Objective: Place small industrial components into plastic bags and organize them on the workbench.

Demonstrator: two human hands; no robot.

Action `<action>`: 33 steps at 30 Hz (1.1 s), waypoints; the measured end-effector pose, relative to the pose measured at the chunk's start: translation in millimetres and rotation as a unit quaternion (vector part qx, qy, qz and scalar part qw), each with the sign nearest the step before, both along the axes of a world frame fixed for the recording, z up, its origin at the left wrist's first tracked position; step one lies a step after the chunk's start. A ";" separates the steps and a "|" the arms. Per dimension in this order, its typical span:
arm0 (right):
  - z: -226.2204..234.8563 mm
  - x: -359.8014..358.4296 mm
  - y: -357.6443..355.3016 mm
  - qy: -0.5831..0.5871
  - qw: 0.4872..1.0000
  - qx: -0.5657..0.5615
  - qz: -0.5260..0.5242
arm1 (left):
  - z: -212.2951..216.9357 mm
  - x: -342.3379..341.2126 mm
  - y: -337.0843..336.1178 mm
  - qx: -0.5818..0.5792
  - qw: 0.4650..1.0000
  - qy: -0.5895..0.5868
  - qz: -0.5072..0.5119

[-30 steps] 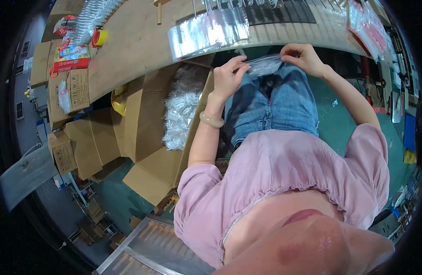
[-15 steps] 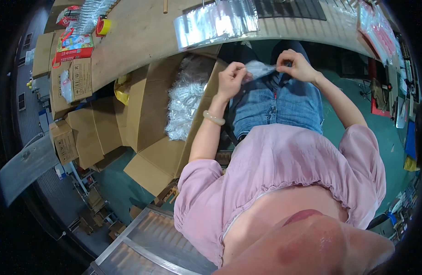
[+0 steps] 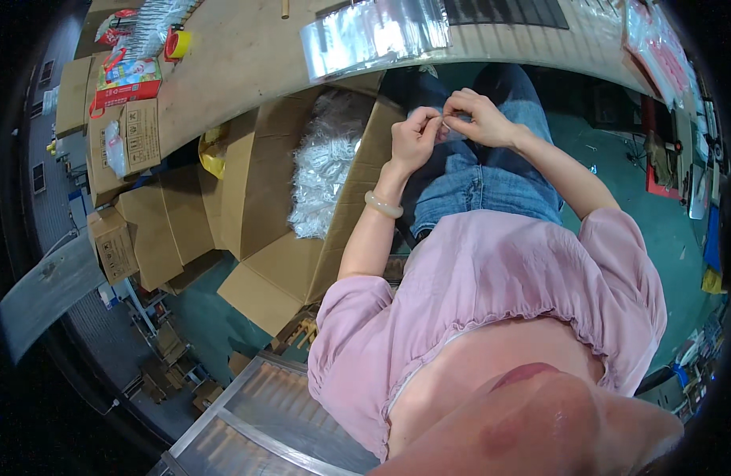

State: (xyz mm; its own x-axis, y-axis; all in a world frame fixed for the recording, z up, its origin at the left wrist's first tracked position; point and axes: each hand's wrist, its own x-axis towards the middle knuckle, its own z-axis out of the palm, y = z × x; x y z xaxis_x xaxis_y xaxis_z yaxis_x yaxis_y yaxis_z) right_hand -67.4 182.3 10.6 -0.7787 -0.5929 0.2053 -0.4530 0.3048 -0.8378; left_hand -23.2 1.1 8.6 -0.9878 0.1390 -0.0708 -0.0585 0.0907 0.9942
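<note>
Above my lap, my left hand (image 3: 414, 141) and my right hand (image 3: 483, 120) meet, fingertips nearly touching. Both are closed in a pinch on a small clear plastic bag (image 3: 453, 136). Most of the bag is hidden behind the fingers, and its contents cannot be made out. Beside my left forearm stands an open cardboard box (image 3: 268, 170), tilted toward me. A heap of clear plastic packets (image 3: 318, 178) with whitish contents fills part of it.
A worktable (image 3: 230, 75) curves across in front of me. Flat clear plastic bags (image 3: 377, 36) lie along its near edge, and pink-tinted plastic bags (image 3: 655, 51) hang at the right. At the left are yellow tape (image 3: 177, 45), a red carton (image 3: 127, 91) and more cardboard boxes (image 3: 139, 135).
My hands have come together from a wider spacing; the right moved left and the left slightly right. The bag, earlier stretched between them, is now mostly covered by fingers.
</note>
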 end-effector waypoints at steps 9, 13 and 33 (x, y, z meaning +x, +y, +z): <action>18.6 -5.1 12.1 0.004 0.999 -0.039 -0.001 | 25.4 7.7 -40.5 -0.098 0.994 0.032 0.035; 12.5 -7.2 37.8 0.068 0.997 -0.031 -0.015 | 59.2 20.7 -88.5 -0.123 0.981 0.052 0.144; 14.8 -0.3 29.1 -0.161 0.974 -0.094 -0.130 | 29.6 -136.9 27.0 -0.462 0.810 0.335 0.138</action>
